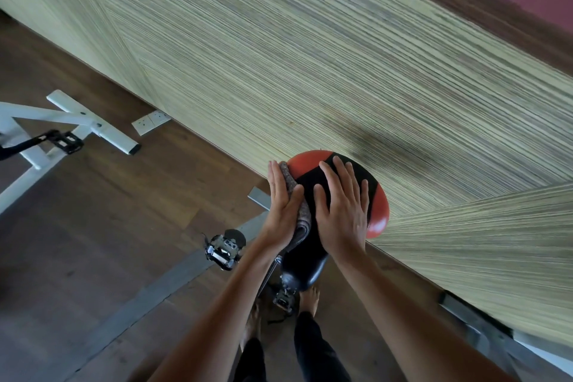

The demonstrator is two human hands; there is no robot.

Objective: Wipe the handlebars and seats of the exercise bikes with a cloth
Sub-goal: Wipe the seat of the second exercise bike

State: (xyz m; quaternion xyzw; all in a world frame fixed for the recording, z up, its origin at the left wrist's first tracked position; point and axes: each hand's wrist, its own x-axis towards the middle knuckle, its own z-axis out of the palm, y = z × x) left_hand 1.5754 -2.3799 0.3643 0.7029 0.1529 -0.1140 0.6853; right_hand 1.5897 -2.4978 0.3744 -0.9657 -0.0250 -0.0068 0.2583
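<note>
A black and red bike seat (pixel 310 257) stands below me, its wide red end toward the wall. My left hand (pixel 280 208) lies flat with straight fingers against the seat's left side, pressing a grey-brown cloth (pixel 302 223) onto it. My right hand (pixel 342 208) rests flat and spread on top of the seat. The cloth shows only as a folded strip between the two hands. No handlebars are in view.
A striped pale wall panel (pixel 341 71) runs close behind the seat. This bike's pedals (pixel 224 248) hang below on the left. A white frame of another bike (pixel 62 124) with a black pedal stands at far left on the dark wood floor. My bare feet are under the seat.
</note>
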